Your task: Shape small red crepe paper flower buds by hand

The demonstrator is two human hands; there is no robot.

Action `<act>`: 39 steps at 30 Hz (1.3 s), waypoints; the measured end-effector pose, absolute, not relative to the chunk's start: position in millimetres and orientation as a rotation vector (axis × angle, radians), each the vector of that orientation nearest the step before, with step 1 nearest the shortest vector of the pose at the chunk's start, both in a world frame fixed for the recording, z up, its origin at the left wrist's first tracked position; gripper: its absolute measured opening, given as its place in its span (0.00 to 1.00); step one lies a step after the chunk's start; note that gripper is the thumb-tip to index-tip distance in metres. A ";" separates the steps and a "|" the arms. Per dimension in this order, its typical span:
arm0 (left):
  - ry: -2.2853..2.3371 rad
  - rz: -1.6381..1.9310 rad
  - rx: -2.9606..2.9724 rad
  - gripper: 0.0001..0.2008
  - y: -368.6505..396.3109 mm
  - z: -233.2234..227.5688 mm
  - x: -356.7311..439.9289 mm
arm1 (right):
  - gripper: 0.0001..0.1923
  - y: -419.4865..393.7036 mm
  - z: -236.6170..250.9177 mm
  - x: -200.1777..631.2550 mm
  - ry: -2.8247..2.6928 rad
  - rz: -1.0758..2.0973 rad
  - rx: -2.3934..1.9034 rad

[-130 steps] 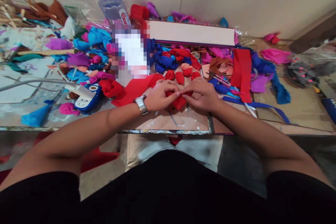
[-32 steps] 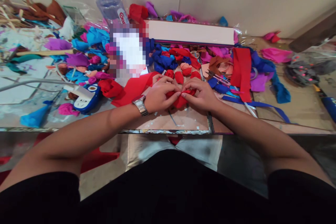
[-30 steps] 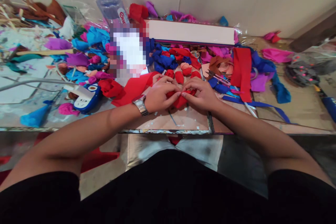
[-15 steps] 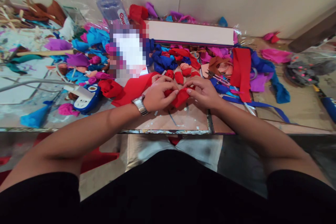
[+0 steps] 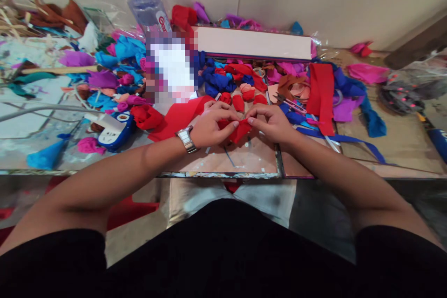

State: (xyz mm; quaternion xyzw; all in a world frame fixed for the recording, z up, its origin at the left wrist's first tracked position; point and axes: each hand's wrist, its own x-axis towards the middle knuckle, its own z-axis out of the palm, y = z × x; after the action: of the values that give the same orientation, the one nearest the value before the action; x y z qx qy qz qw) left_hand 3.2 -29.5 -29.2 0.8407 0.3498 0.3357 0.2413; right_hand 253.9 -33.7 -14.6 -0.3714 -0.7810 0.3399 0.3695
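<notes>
Thumb and forefinger of the left hand [image 5: 213, 125] and right hand [image 5: 270, 123] are drawn nearly together, each pinching the top edge of a small red crepe-paper piece [image 5: 240, 132] just right of the frame's centre; the remaining fingers curl, partly hidden. The paper looks light, soft and easily torn, so a gentle pinch at the edges should suit it. Red paper rolls [image 5: 239, 103] lie just above, a wide red strip [image 5: 181, 118] left of centre, a plastic bottle [image 5: 148, 7] at upper left
</notes>
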 end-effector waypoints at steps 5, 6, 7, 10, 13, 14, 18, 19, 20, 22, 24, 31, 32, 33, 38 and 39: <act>0.925 0.895 2.295 0.15 -28.5 -28.3 3.6 | 0.24 -34.1 -14.5 252.4 -2.006 0.883 -0.926; 0.917 0.892 2.296 0.15 -28.5 -28.0 3.5 | 0.24 -34.3 -14.4 252.2 -2.007 0.879 -0.918; 0.909 0.886 2.297 0.15 -28.5 -27.5 3.4 | 0.24 -34.4 -14.1 252.2 -2.010 0.878 -0.912; 0.893 0.869 2.303 0.16 -29.0 -26.6 3.5 | 0.25 -34.6 -12.7 252.7 -2.016 0.890 -0.897; 0.881 0.879 2.301 0.16 -29.8 -26.7 4.2 | 0.24 -34.6 -12.0 253.8 -2.044 0.880 -0.875; 0.879 0.887 2.300 0.16 -29.9 -26.9 4.4 | 0.24 -34.5 -12.1 254.1 -2.056 0.873 -0.878; 0.893 0.882 2.305 0.16 -29.8 -27.8 4.8 | 0.24 -33.3 -14.0 255.3 -2.054 0.894 -0.928; 0.900 0.875 2.306 0.16 -29.6 -27.9 4.6 | 0.25 -32.7 -14.6 255.5 -2.040 0.914 -0.933; 0.902 0.871 2.308 0.16 -29.4 -28.0 4.4 | 0.25 -32.1 -15.0 255.8 -2.026 0.938 -0.936; 0.896 0.877 2.307 0.16 -29.1 -28.0 3.9 | 0.27 -30.8 -15.5 256.4 -2.000 1.013 -0.946; 0.883 0.885 2.299 0.16 -29.0 -28.0 3.6 | 0.27 -29.8 -15.5 256.7 -1.967 1.111 -0.959; 0.860 0.902 2.295 0.17 -29.3 -28.0 3.5 | 0.28 -30.3 -10.9 256.2 -1.850 1.342 -0.969; 0.863 0.901 2.295 0.16 -29.3 -28.1 3.5 | 0.28 -30.8 -9.8 256.2 -1.867 1.322 -0.975; 0.869 0.898 2.297 0.16 -29.2 -28.2 3.5 | 0.28 -31.3 -8.7 256.1 -1.892 1.285 -0.978; 0.877 0.886 2.307 0.16 -28.8 -29.5 4.1 | 0.25 -33.4 -6.9 255.1 -2.014 1.056 -0.985; 0.871 0.895 2.314 0.16 -28.9 -29.5 4.4 | 0.25 -33.6 -7.5 254.8 -2.018 1.034 -0.988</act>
State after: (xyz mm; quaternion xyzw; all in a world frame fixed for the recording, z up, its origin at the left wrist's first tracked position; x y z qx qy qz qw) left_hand 4.4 -28.9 -29.5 0.8513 0.3203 0.3293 0.2536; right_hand 254.8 -33.6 -7.5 -0.3774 -0.7707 0.3950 0.3280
